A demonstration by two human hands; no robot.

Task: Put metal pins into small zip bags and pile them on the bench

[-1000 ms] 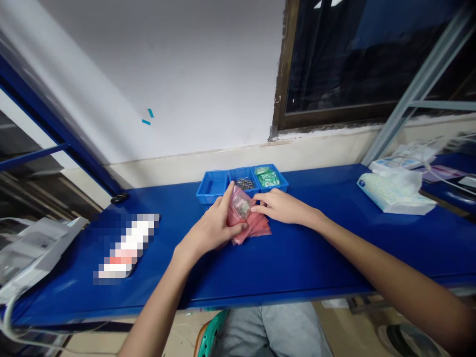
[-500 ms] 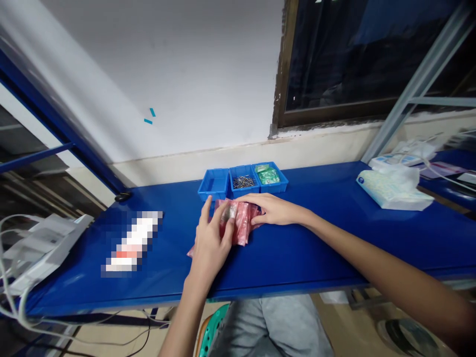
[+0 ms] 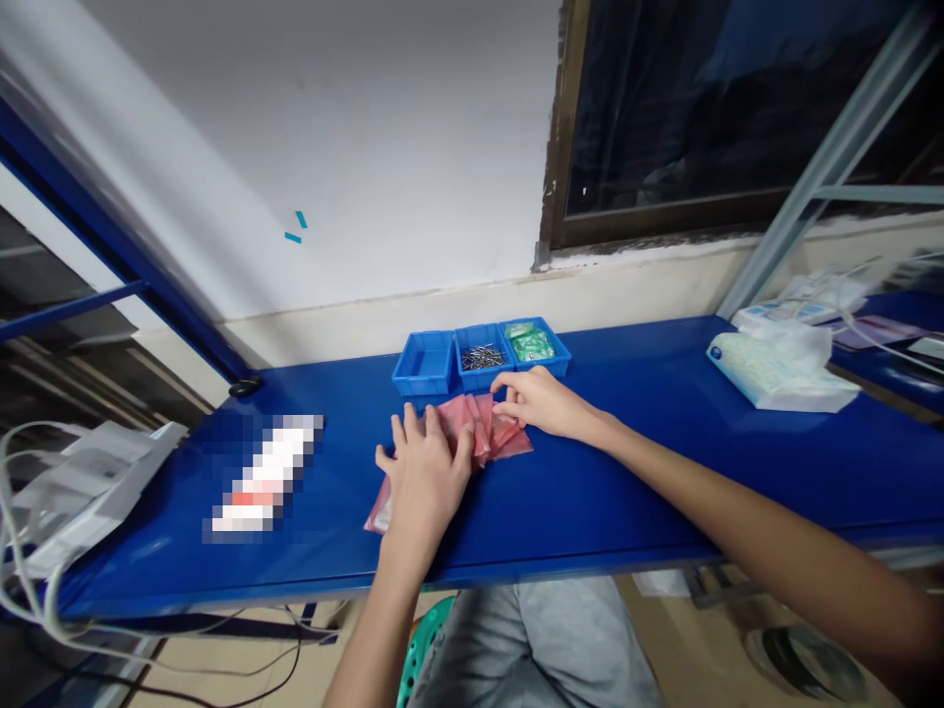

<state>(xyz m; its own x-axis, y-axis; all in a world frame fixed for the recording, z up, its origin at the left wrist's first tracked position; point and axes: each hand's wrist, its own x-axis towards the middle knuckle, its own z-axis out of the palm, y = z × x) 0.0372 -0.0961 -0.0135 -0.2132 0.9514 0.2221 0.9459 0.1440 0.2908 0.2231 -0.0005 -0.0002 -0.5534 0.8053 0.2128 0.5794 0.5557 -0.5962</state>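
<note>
Several pink plastic bags [image 3: 478,418] lie overlapping on the blue table [image 3: 605,501]. My left hand [image 3: 426,472] rests over their left part, fingers spread, hiding some of them. At their upper right edge is my right hand [image 3: 535,401], its fingers curled and thumb near the index finger; whether it pinches a bag is too small to tell. Just behind the bags stand three blue bins: an empty one [image 3: 425,362] at left, a middle one [image 3: 472,382] with small metal pieces [image 3: 483,358], and a right one [image 3: 550,370] with green packets [image 3: 531,343].
A tissue pack [image 3: 782,369] sits at the right, near white cables. On the left are a blurred-out item [image 3: 272,472], a white rack-like object with cables [image 3: 103,492] and a small black object [image 3: 245,387]. The wall and window stand behind.
My left hand has shifted slightly right and down, pressing flatter over the bags. My right hand has risen a little and its fingers have curled. The bags are now fanned out more.
</note>
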